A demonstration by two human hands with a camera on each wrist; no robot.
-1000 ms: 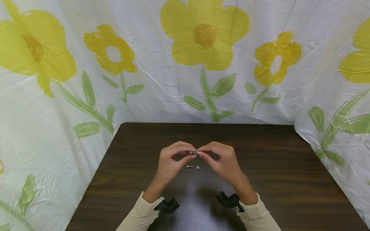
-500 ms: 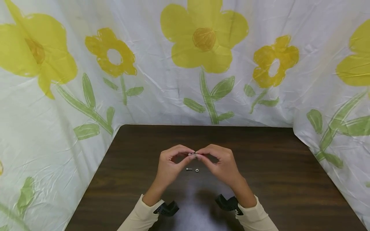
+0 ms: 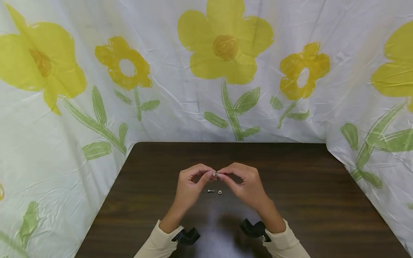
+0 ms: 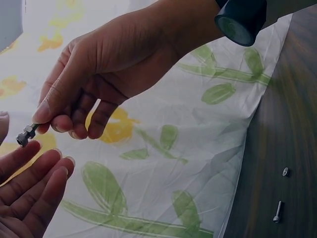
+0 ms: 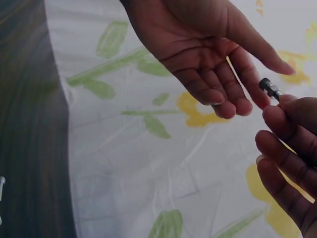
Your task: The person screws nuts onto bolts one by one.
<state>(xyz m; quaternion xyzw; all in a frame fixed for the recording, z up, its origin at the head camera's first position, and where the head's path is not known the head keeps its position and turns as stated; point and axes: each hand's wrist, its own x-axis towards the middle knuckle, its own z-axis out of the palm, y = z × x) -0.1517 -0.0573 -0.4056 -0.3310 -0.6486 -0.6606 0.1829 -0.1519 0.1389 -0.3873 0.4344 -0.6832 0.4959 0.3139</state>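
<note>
A small metal bolt (image 4: 22, 139) with a nut (image 4: 29, 130) on its shank is up above the table. My right hand (image 3: 244, 181) pinches its shank end between thumb and index finger. Around the bolt head, the thumb and index finger of my left hand (image 3: 191, 184) stand apart, as the right wrist view shows. The left index fingertip (image 5: 264, 100) is right by the head, and the other left fingers are loosely bent. Below the hands, a second bolt (image 3: 211, 191) and a loose nut (image 3: 220, 192) lie on the table.
The dark wood-grain table (image 3: 290, 200) stretches out under both arms. Behind it and at its sides hangs a white curtain (image 3: 174, 118) printed with yellow flowers. Black wrist cameras (image 3: 186, 236) sit at the cuffs of the cream sleeves (image 3: 158, 242).
The left fingers have shifted at the bolt head, their thumb and index finger now apart. The head view has tilted up a little, so everything appears lower. Table bolt and nut stay put.
</note>
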